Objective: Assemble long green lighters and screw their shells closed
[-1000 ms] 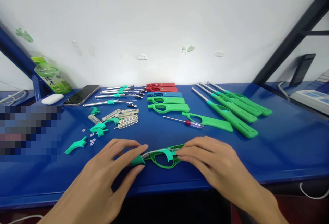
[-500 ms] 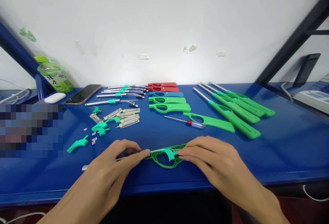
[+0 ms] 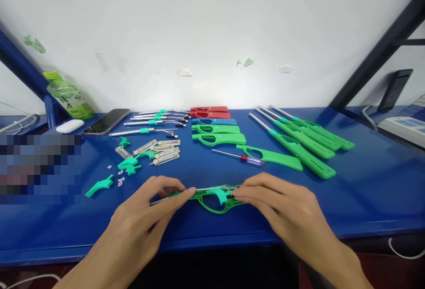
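Note:
Low over the front of the blue table, both hands hold a green lighter casing half with its inside facing up. My left hand pinches the casing's front end and a thin metal tube, the thumb pressed on top. At the handle end, the fingers of my right hand are closed round the casing, close to a small dark part. A teal trigger sits by the finger loop, and a metal rod runs above it. The fingers hide much of the handle and the tube.
Teal triggers, clear fuel tanks and metal tubes with wires lie left. Casing halves and a screwdriver are in the middle, assembled green lighters at right. Behind are a phone and a bottle.
The left hand has shifted slightly right and up, and the casing has risen a little. The trigger's tilt has changed, and the tube's far tip is now hidden behind the left hand.

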